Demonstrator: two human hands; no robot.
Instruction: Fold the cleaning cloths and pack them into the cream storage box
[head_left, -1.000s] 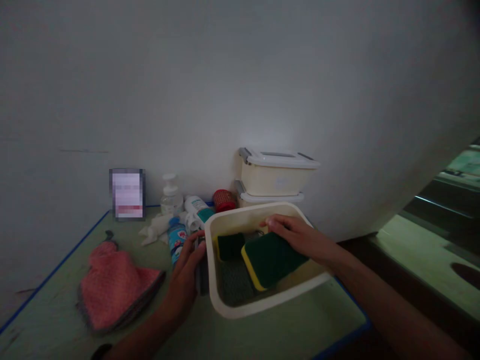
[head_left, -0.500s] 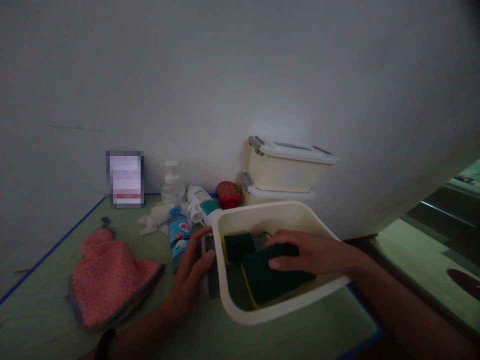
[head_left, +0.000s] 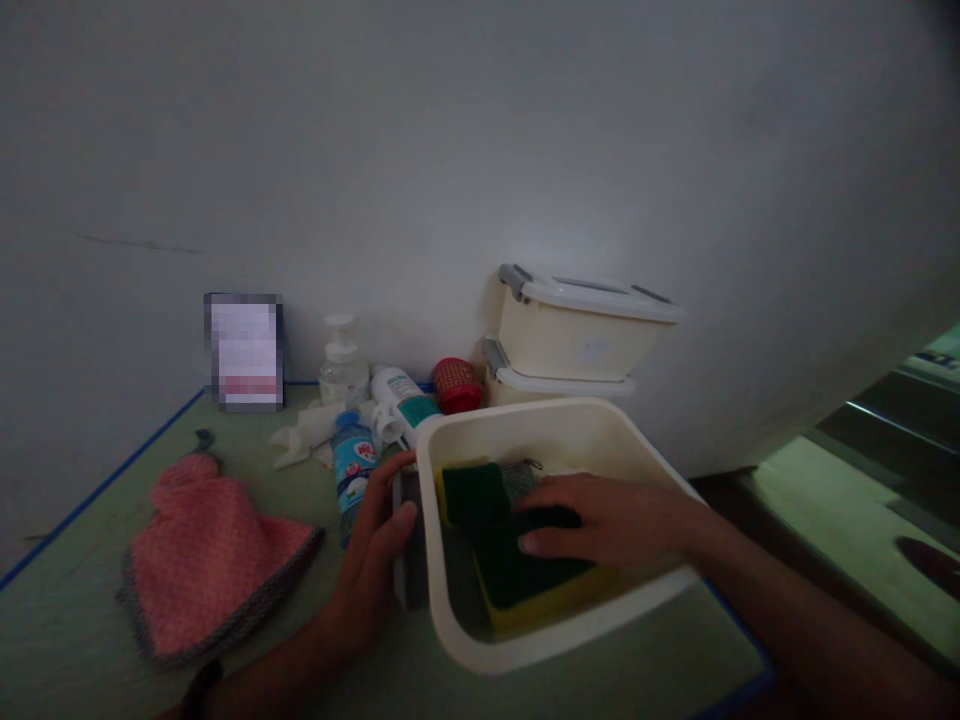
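A cream plastic storage box (head_left: 495, 655) without its lid stands tilted in front of me. My left hand (head_left: 375, 545) holds its left side, thumb on the grey clasp (head_left: 411, 570) and fingertips by the rim. My right hand (head_left: 585, 520) reaches into the box and grips a large green-and-yellow scrub sponge (head_left: 517, 575), thumb on the green face and fingers over the far edge. A smaller green-and-yellow sponge (head_left: 472, 492) lies behind it at the left. Beside that shows a grey mesh scrubber (head_left: 519, 478), partly hidden by my right hand.
Left of the box lie a pink cloth (head_left: 206, 560), a blue-labelled bottle (head_left: 352, 465) and a white bottle (head_left: 405, 400). Behind stand a pump bottle (head_left: 343, 365), a blurred-out panel (head_left: 245, 350), a red woven container (head_left: 456, 385) and stacked lidded boxes (head_left: 577, 335) against the wall.
The large sponge has gone down from a raised, tilted position to lie lower in the box, with my right hand on it. My left hand stays at the box's left side.
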